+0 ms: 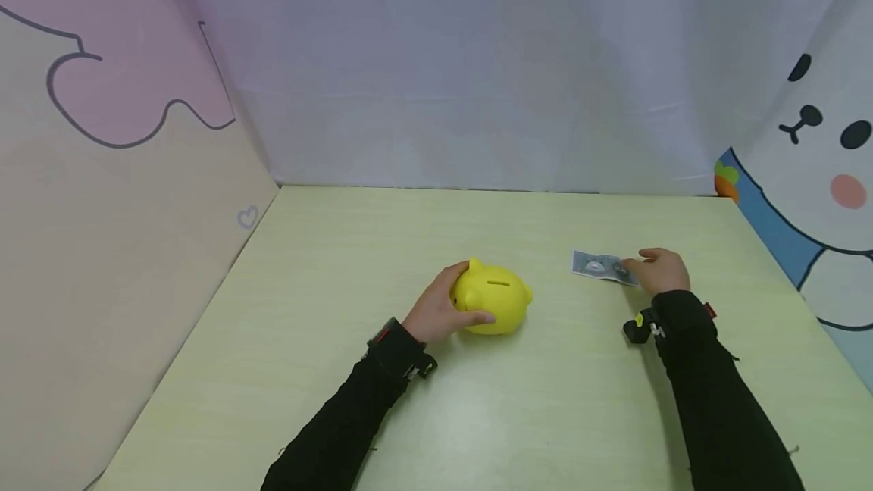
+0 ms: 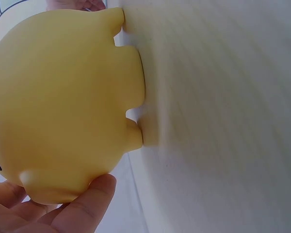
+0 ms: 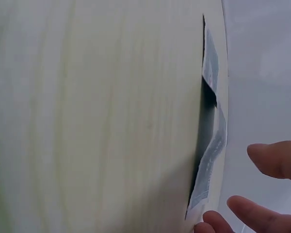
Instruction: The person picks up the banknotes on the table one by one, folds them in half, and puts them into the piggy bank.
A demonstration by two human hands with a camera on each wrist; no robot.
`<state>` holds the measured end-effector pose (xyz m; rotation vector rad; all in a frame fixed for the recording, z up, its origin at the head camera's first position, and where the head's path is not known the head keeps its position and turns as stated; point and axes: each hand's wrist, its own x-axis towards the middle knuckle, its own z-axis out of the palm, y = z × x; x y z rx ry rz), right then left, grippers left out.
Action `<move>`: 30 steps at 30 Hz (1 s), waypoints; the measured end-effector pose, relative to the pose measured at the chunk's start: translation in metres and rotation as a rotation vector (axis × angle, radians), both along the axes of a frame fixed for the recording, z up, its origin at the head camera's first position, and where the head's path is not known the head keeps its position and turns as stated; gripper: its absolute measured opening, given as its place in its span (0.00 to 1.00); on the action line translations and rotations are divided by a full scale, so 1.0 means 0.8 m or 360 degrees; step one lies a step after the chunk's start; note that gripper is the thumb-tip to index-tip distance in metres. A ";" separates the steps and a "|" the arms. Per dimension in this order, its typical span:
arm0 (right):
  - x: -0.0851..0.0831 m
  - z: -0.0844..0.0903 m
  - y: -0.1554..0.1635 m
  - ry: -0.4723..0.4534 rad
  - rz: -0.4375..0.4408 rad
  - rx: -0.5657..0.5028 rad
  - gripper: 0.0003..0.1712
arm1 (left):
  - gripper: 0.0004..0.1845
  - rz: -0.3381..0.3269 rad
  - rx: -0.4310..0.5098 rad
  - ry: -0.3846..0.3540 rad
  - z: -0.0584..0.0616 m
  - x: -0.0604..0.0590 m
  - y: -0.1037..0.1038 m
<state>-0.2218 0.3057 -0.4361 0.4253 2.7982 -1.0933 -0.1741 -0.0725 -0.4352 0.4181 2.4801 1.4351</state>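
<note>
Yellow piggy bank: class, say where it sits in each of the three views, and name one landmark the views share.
Head: yellow piggy bank at centre, on the pale green table, gripped by the left hand.
Left wrist: it fills the left half, fingertips beneath.
Right wrist: not in view; only the banknote.
Shared landmark: the table.

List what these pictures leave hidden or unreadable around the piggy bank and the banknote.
- Banknote print: too small in the head view, edge-on in the right wrist view.
- Right hand on the note: its back hides the fingertips; the wrist view crops them, so any grip is unclear.
- Piggy bank far-left flank: covered by the left hand.
- Bank's face: cropped in the left wrist view.
</note>
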 end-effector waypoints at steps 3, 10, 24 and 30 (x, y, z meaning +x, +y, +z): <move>-0.003 0.000 0.002 -0.0041 -0.0001 0.0038 0.37 | 0.54 -0.0004 0.0006 0.0006 0.000 0.000 0.000; -0.009 0.002 -0.001 -0.0176 -0.0035 0.0091 0.39 | 0.54 -0.0023 0.0031 0.0010 0.002 0.000 0.000; -0.019 -0.005 0.003 -0.0202 0.0022 0.0235 0.38 | 0.54 -0.0018 0.0036 0.0002 0.000 -0.001 0.000; -0.018 -0.005 0.005 -0.0204 0.0046 0.0258 0.40 | 0.54 -0.0014 0.0030 -0.0001 0.000 -0.001 0.000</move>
